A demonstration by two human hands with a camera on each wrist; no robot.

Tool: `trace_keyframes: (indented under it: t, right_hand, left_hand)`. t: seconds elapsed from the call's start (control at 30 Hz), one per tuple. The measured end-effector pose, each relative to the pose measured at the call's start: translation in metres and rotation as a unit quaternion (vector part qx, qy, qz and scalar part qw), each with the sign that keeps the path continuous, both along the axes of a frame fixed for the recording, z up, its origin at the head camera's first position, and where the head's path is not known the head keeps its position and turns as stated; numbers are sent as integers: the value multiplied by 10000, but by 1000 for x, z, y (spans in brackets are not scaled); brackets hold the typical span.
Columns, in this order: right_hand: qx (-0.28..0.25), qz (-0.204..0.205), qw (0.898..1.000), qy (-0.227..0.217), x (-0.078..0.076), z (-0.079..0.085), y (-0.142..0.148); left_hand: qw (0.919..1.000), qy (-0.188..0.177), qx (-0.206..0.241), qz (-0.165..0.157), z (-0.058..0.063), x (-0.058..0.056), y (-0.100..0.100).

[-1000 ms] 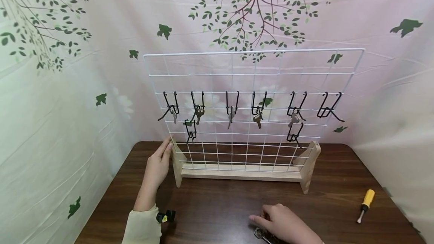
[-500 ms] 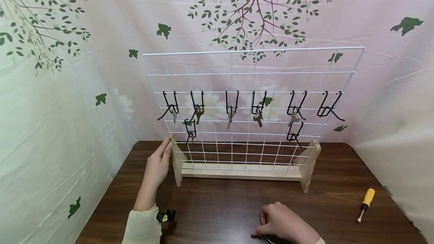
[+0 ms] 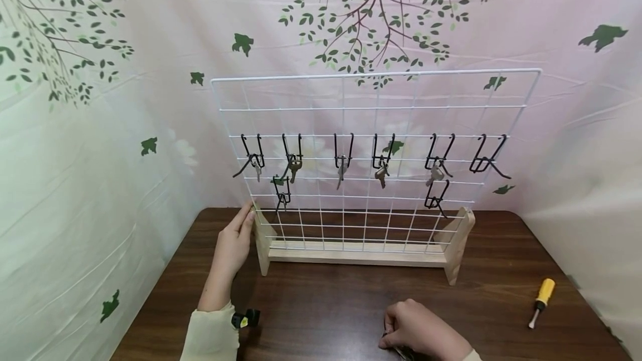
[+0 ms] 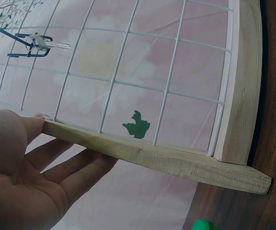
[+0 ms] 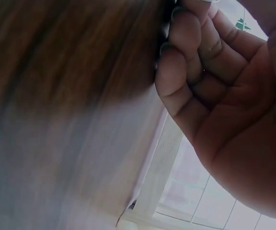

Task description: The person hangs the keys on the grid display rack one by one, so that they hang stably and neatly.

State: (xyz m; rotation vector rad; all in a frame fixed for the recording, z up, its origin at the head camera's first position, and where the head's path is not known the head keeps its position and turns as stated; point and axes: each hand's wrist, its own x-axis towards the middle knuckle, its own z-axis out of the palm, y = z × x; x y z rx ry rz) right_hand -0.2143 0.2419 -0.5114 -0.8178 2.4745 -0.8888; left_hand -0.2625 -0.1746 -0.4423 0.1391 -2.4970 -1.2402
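Observation:
A white wire grid rack (image 3: 343,78) on a wooden base stands on the table, with black hooks and several keys hanging from it. My left hand (image 3: 234,247) holds the rack's left wooden side (image 3: 262,247); in the left wrist view, the thumb and fingers lie on opposite sides of that wood (image 4: 176,165). Low in front of the rack, my right hand (image 3: 421,327) has its fingers curled at the tabletop, pinching a metal key (image 3: 404,353) that shows only partly beneath them. The right wrist view shows curled fingers (image 5: 174,72) close against the wood surface, the key hidden there.
A yellow-handled screwdriver (image 3: 541,301) lies on the dark wooden table (image 3: 321,299) at the right. One hook (image 3: 487,160) at the upper right carries no key. A patterned cloth (image 3: 165,60) hangs behind and beside the table. A green object (image 4: 201,224) peeks in at the bottom of the left wrist view.
The right hand's thumb and fingers have closed over the key, covering its round head, and drawn slightly toward the right. My left hand stays on the rack's side.

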Motion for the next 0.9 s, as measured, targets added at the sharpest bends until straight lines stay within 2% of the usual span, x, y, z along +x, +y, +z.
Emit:
trace_keyframes:
  t: [0.27, 0.37, 0.5, 0.7, 0.9]
  right_hand:
    - [-104, 40, 9999, -40, 8, 1, -1]
    - [-106, 62, 9999, 80, 11, 4, -3]
    - [-201, 3, 9984, 537, 15, 12, -5]
    - [-679, -434, 9927, 893, 18, 33, -5]
    - [-961, -1022, 9785, 1513, 22, 58, -3]
  left_hand:
    - [10000, -20, -3, -63, 1, 2, -2]
    - [10000, -24, -24, -74, 1, 4, -3]
    - [9999, -21, -55, -86, 1, 4, -4]
    - [9999, -65, -46, -79, -1, 4, -4]
    - [10000, 12, -38, -61, -1, 3, -5]
